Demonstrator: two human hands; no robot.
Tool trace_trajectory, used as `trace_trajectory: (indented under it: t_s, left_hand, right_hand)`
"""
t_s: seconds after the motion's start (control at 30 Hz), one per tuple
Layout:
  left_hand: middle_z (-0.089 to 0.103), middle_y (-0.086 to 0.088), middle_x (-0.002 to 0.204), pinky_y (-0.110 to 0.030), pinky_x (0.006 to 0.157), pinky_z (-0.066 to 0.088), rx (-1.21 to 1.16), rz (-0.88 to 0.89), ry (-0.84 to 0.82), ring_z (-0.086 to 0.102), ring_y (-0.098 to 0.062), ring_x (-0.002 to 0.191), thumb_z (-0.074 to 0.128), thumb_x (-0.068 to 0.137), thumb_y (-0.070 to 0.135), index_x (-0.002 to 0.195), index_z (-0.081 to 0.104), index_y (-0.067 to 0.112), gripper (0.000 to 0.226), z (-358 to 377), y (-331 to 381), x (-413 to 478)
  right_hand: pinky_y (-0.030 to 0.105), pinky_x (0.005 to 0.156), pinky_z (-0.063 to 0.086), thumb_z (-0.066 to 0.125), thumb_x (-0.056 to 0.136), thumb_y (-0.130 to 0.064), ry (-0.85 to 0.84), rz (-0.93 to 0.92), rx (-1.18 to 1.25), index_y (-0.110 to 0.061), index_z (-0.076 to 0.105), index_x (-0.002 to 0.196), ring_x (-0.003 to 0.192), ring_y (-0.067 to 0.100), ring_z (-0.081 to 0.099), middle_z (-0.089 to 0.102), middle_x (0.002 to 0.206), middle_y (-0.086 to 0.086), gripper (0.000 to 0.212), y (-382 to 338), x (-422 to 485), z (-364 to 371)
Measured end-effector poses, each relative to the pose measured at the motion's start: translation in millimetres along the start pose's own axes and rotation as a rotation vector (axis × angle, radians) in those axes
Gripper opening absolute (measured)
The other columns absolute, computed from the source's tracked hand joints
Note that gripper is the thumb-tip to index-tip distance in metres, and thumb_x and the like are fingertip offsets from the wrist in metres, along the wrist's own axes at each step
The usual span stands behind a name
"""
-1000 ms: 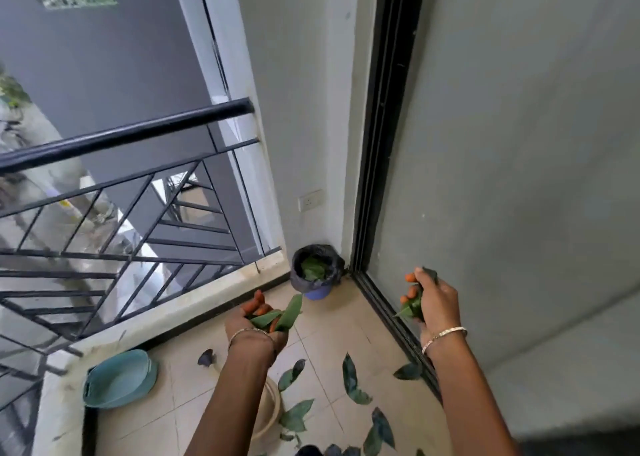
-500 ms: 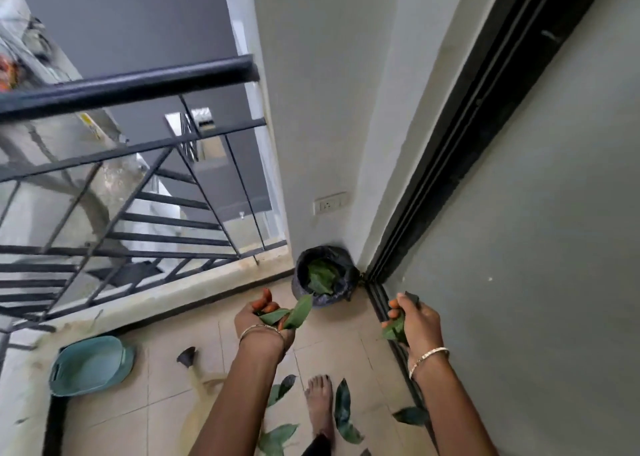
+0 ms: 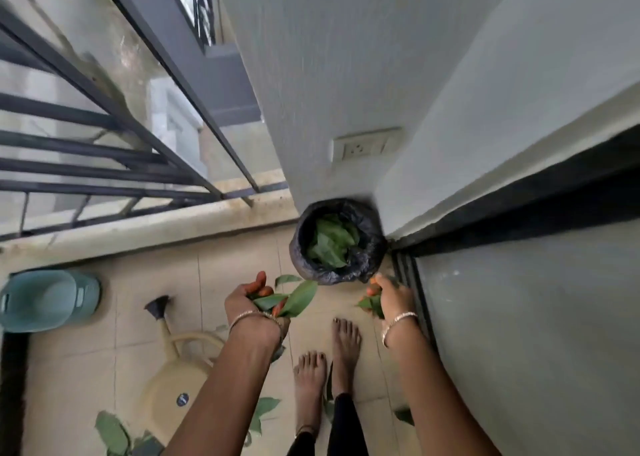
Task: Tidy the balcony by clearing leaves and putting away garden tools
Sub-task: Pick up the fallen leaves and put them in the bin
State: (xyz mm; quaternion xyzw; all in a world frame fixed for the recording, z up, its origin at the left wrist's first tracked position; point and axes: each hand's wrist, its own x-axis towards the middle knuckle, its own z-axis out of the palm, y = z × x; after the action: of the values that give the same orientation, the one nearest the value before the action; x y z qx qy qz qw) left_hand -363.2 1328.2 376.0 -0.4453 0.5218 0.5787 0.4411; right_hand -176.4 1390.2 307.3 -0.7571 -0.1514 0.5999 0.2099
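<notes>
leaves (image 3: 294,300) fan out from the left hand (image 3: 242,300), its grip clamped on them; the right hand (image 3: 393,298) clamps a smaller bunch (image 3: 370,305). lined bin (image 3: 346,275) stands just beyond both, far corner.

The left hand (image 3: 249,298) and right hand (image 3: 393,298), gripping leaves (image 3: 298,298), have drawn near the far-corner bin (image 3: 363,268); two bare feet (image 3: 344,343) now show.
</notes>
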Motion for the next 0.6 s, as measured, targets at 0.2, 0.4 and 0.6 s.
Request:
trace_trajectory:
  t_s: [0.2,0.4,0.6]
  left_hand:
    - [0.034,0.004,0.04,-0.018,0.044,0.03,0.025,0.001,0.033,0.031,-0.015,0.03,0.04,0.088,0.01,0.07,0.056,0.01,0.024,39.9,-28.8,105.5]
    - [0.039,0.002,0.055,-0.014,0.038,0.025,0.149,0.11,0.128,0.036,-0.017,0.034,0.05,0.078,0.014,0.062,0.049,0.013,0.016,91.0,-53.8,168.8]
    - [0.056,-0.01,0.058,-0.028,0.053,0.046,0.158,0.352,0.062,0.052,-0.026,0.051,0.057,0.065,0.01,0.054,0.06,0.007,0.011,145.3,-72.7,198.7]
  right_hand:
    - [0.032,0.052,0.054,0.058,0.096,-0.022,-0.216,0.166,0.142,-0.008,0.058,0.096,0.058,0.021,0.059,0.059,0.081,0.012,0.013,10.3,116.7,73.0]
    - [0.042,0.09,0.049,0.061,0.095,-0.017,-0.292,0.239,0.214,-0.012,0.043,0.142,0.127,0.03,0.047,0.049,0.133,0.01,0.05,17.3,162.6,84.4]
    - [0.031,0.072,0.051,0.059,0.095,-0.021,-0.17,0.318,0.217,-0.01,0.061,0.114,0.085,0.021,0.064,0.066,0.1,0.01,0.022,54.1,152.2,34.4]
